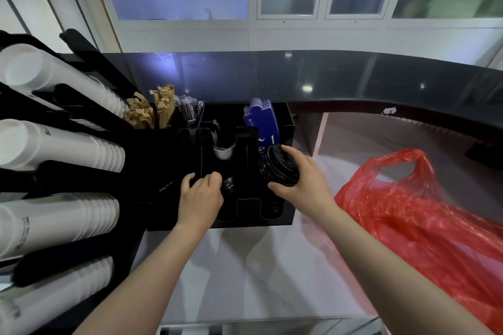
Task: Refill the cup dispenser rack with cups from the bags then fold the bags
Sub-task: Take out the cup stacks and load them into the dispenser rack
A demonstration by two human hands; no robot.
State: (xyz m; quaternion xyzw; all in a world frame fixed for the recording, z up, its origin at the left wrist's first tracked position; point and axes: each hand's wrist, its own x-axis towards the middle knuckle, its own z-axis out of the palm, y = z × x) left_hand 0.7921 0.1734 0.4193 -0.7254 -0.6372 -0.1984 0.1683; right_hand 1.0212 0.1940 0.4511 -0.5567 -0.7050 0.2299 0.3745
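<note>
organizer (288, 128) slots too dark

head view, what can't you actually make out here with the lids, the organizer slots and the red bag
- Count of black lids: the right hand wraps the stack.
- What the left hand holds: its curled fingers dip into a dark slot of the black organizer.
- Red bag contents: crumpled film, cut off by the right edge.
- White cup stacks: cut off at the left edge.
</note>
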